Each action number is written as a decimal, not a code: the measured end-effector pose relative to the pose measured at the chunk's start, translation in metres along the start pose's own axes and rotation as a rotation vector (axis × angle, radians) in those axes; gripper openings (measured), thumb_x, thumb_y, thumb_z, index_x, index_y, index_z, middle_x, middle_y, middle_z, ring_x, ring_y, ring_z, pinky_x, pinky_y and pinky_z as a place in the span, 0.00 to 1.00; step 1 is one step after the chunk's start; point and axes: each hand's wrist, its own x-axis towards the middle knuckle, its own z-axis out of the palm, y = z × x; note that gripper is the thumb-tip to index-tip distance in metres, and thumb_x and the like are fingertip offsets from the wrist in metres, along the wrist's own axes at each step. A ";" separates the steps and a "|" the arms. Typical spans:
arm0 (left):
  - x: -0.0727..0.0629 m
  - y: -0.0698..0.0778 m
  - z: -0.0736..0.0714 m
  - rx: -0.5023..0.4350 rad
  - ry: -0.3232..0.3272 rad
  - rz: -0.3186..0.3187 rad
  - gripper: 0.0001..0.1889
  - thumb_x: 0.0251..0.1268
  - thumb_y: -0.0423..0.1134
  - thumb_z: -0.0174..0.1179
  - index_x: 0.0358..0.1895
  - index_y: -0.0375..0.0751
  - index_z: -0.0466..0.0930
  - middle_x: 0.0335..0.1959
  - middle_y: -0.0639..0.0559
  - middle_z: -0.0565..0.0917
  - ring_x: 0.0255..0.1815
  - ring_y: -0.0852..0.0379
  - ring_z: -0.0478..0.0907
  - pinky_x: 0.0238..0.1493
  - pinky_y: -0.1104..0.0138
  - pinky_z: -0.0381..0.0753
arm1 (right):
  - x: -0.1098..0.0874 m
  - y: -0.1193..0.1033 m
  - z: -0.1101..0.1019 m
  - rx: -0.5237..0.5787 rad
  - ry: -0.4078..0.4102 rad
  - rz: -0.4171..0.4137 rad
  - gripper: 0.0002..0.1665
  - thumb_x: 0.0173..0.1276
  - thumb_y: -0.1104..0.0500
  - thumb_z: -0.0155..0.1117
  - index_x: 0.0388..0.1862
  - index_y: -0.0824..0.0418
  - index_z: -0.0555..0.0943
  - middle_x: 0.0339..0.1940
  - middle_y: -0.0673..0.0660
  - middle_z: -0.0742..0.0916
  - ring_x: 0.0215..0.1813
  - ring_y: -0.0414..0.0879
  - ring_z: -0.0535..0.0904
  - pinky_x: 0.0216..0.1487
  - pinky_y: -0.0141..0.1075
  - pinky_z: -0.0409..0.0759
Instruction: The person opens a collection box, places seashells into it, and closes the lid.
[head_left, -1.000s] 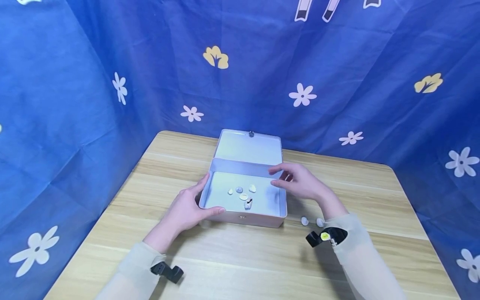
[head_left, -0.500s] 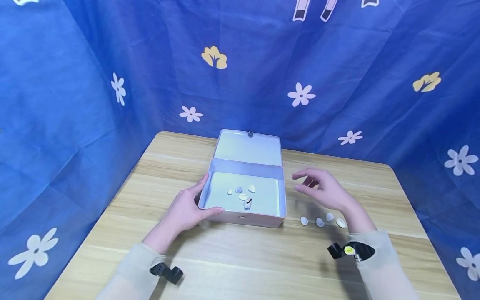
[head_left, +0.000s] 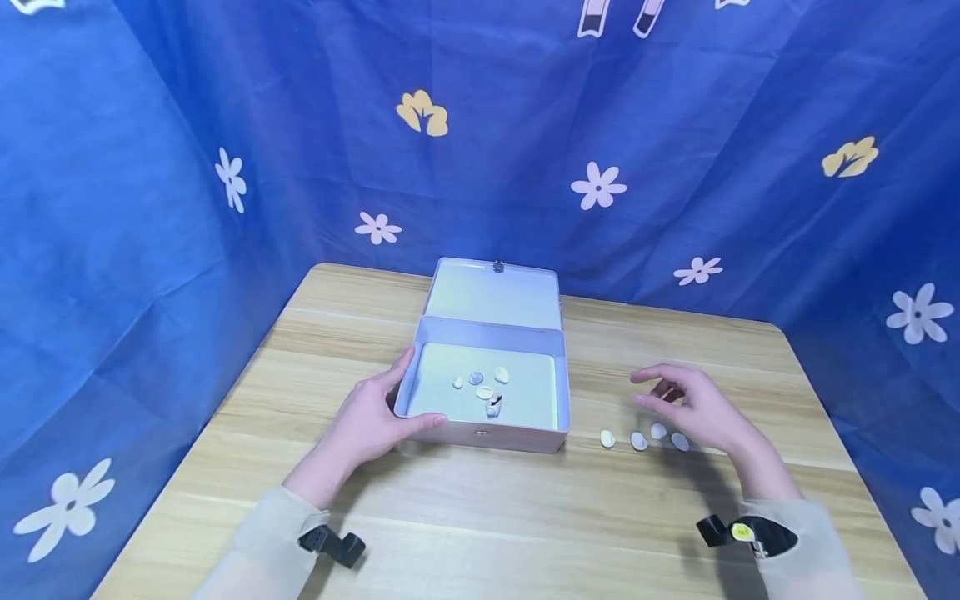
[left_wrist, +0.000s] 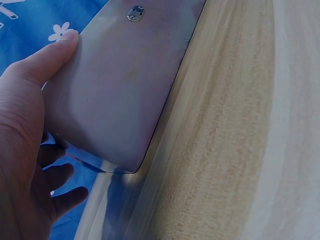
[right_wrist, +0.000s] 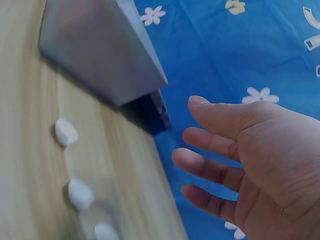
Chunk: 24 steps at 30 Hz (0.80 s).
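A light metal box stands with its hinged lid folded back. Several small seashells lie on the box floor, one of them a spiral shell with a dark mark. My left hand grips the box's front left corner, thumb on the front rim and index finger along the left side. In the left wrist view the other fingers hang loosely below the corner. My right hand hovers right of the box with relaxed fingers and nothing in them. Below it, several pale shells lie on the table.
The wooden table carries the box and the loose shells. A blue curtain with flower prints surrounds its back and sides. A small metal clasp sits on the box front. Black cameras are strapped to both wrists.
My right hand has moved from over the box's right edge out to the right, above the loose shells, uncovering them. My left hand stays at the box corner.
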 end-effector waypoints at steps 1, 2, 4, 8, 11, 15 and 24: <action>0.000 0.000 0.000 -0.002 0.001 0.001 0.69 0.43 0.78 0.74 0.84 0.40 0.58 0.78 0.37 0.68 0.77 0.38 0.68 0.76 0.44 0.67 | -0.004 0.003 -0.001 -0.002 0.002 0.008 0.18 0.73 0.62 0.73 0.60 0.61 0.86 0.43 0.51 0.90 0.38 0.44 0.85 0.41 0.37 0.85; 0.000 0.000 0.000 -0.001 0.002 0.003 0.69 0.44 0.78 0.74 0.84 0.39 0.58 0.77 0.37 0.68 0.77 0.37 0.68 0.76 0.44 0.67 | -0.008 0.006 -0.001 -0.007 0.005 0.013 0.18 0.73 0.62 0.74 0.60 0.61 0.86 0.42 0.51 0.90 0.38 0.43 0.85 0.41 0.36 0.85; -0.001 0.000 -0.001 0.003 0.000 0.005 0.69 0.44 0.79 0.74 0.84 0.39 0.58 0.77 0.37 0.68 0.76 0.37 0.68 0.75 0.44 0.67 | -0.015 0.012 -0.002 -0.014 0.011 0.023 0.18 0.72 0.63 0.74 0.60 0.61 0.86 0.41 0.52 0.90 0.38 0.43 0.85 0.40 0.36 0.85; -0.002 0.000 -0.001 0.010 0.001 0.001 0.69 0.44 0.80 0.73 0.84 0.40 0.58 0.77 0.36 0.68 0.76 0.37 0.69 0.75 0.43 0.68 | -0.029 0.023 -0.003 -0.026 0.028 0.030 0.19 0.71 0.63 0.75 0.59 0.64 0.86 0.40 0.53 0.90 0.37 0.42 0.85 0.39 0.35 0.86; -0.002 0.001 -0.001 0.011 0.000 -0.004 0.69 0.43 0.80 0.73 0.85 0.41 0.57 0.77 0.36 0.68 0.76 0.37 0.69 0.75 0.43 0.68 | -0.038 0.032 -0.003 -0.022 0.039 0.036 0.19 0.71 0.63 0.75 0.59 0.66 0.86 0.43 0.57 0.90 0.37 0.42 0.86 0.39 0.35 0.86; -0.002 0.001 -0.001 0.014 -0.005 -0.009 0.69 0.43 0.80 0.72 0.85 0.41 0.56 0.78 0.36 0.68 0.76 0.37 0.69 0.75 0.43 0.68 | -0.051 0.042 -0.001 -0.009 0.047 0.068 0.21 0.69 0.63 0.77 0.59 0.67 0.85 0.45 0.59 0.90 0.38 0.42 0.86 0.39 0.36 0.87; -0.003 0.001 -0.001 0.017 0.001 -0.002 0.69 0.44 0.80 0.72 0.85 0.42 0.57 0.77 0.35 0.69 0.76 0.37 0.69 0.75 0.43 0.68 | -0.072 0.060 0.009 -0.058 0.117 0.039 0.22 0.61 0.64 0.82 0.55 0.64 0.87 0.47 0.55 0.89 0.39 0.40 0.83 0.37 0.32 0.84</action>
